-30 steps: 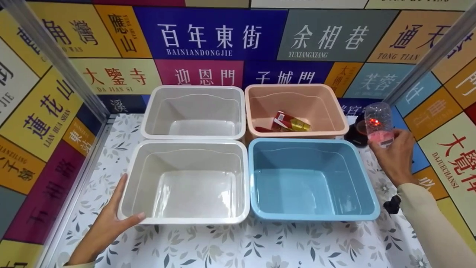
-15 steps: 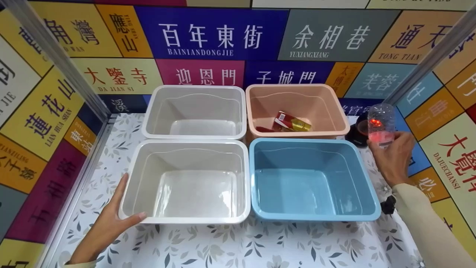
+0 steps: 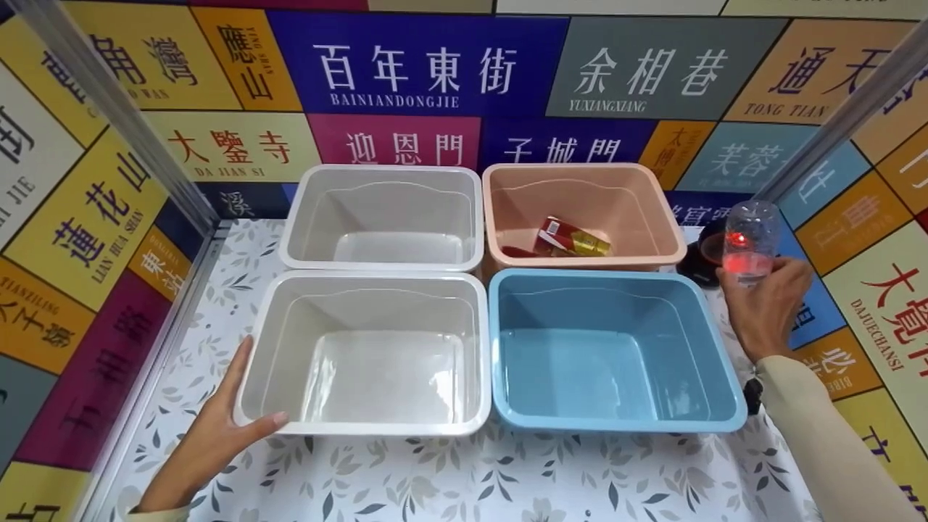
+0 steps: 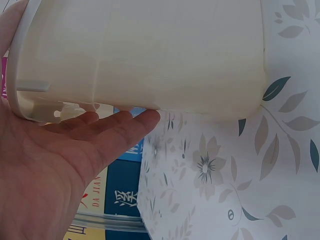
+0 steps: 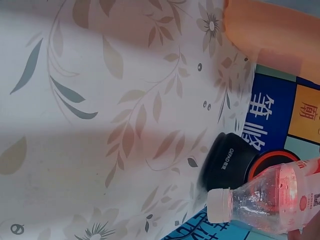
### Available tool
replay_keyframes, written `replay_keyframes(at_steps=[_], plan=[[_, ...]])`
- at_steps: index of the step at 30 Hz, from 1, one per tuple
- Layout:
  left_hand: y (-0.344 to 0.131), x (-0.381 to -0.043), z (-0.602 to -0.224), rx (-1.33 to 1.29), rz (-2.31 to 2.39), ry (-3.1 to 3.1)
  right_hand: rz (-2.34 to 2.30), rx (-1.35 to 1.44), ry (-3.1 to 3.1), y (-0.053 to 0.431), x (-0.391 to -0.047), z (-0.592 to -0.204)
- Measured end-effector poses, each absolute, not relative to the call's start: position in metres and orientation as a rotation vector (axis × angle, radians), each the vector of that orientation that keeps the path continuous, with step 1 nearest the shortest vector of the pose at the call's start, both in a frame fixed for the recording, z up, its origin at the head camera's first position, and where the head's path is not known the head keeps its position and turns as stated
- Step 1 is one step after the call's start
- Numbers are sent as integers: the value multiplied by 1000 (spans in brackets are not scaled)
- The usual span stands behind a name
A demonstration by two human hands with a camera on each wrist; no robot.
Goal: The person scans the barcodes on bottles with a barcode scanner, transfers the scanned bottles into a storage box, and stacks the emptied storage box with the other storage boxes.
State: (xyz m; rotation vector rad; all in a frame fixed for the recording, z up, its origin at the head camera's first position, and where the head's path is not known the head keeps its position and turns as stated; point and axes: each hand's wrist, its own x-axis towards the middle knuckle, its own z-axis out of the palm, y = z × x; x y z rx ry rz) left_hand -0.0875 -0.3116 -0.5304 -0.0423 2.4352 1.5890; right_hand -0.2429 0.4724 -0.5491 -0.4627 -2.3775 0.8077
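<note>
Between the thumb and curled fingers of the right hand (image 3: 768, 304) is a clear plastic bottle (image 3: 754, 225) with a pink-and-white label, gripped towards its lower end as seen from the head; a red glow lights its side. Its white cap (image 5: 218, 205) sits free of the fingers in the right wrist view. The left hand (image 3: 210, 435) is spread wide, thumb over the near corner of a white rectangular plastic tub (image 3: 377, 428), straight fingers along the outer side.

Just left of the right hand stands a black device (image 3: 697, 272) with an orange-red ring — likely to be knocked if the bottle swings that way; whether the two touch cannot be told. A slack hold could let the bottle slip or twist. A shove from the left hand would probably drive the white tub into the sky-blue plastic tub (image 3: 623, 422) beside it.

Room looks tight around the right hand: the printed side wall (image 3: 892, 312) rises close to its right, and the blue tub's rim runs near the beige sleeve (image 3: 812, 406). Farther off, beyond both front tubs, are a peach plastic tub (image 3: 573, 168) holding a red-and-gold packet (image 3: 569, 238) and a pale grey one. Between the forearms, leaf-patterned cloth (image 3: 500, 478) offers more space.
</note>
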Motion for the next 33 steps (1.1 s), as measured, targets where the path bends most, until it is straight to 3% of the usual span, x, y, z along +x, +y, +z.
replay_keyframes(at_steps=[33], plan=[[-314,-87,-531,-56,1541,2451,843,-591,-2314,464,-255,-570]])
